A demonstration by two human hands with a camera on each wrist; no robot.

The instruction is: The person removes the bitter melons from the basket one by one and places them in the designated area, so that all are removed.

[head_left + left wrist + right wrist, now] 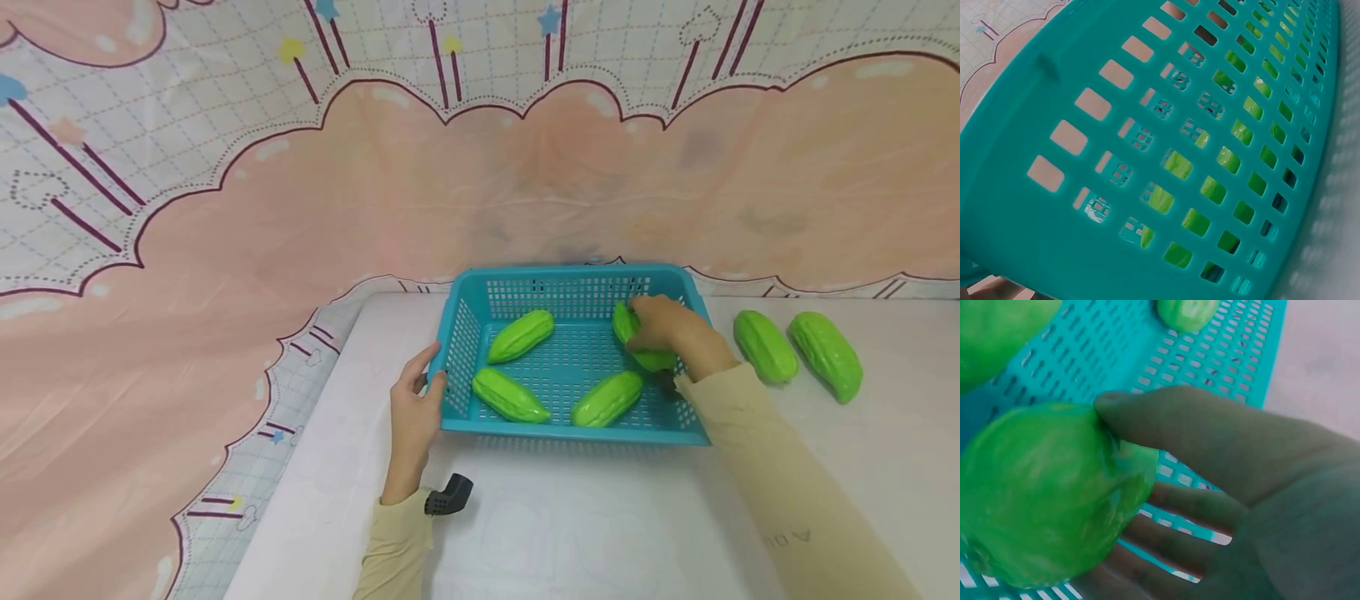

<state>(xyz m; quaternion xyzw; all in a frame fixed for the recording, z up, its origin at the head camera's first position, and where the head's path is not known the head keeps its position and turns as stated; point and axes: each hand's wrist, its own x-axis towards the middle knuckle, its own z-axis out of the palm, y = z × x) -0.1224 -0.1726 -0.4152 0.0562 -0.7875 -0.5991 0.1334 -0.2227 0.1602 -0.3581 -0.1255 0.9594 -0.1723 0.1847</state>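
A teal plastic basket (555,432) with perforated sides stands on the table. At its left end, my left hand (415,415) grips the rim; the basket wall (1004,206) fills most of the left wrist view. Inside the basket's right end, my right hand (663,323) holds a light green, ridged bitter melon (1041,494), thumb on one side and fingers curled round the other. Also lying in the basket are a bitter melon at the back left (521,336), one at the front left (512,396) and one at the front right (607,400).
Two more bitter melons, a nearer one (765,347) and a farther one (827,356), lie on the white table (570,525) right of the basket. A patterned cloth (420,183) hangs behind the table. A black device (448,495) sits at my left wrist.
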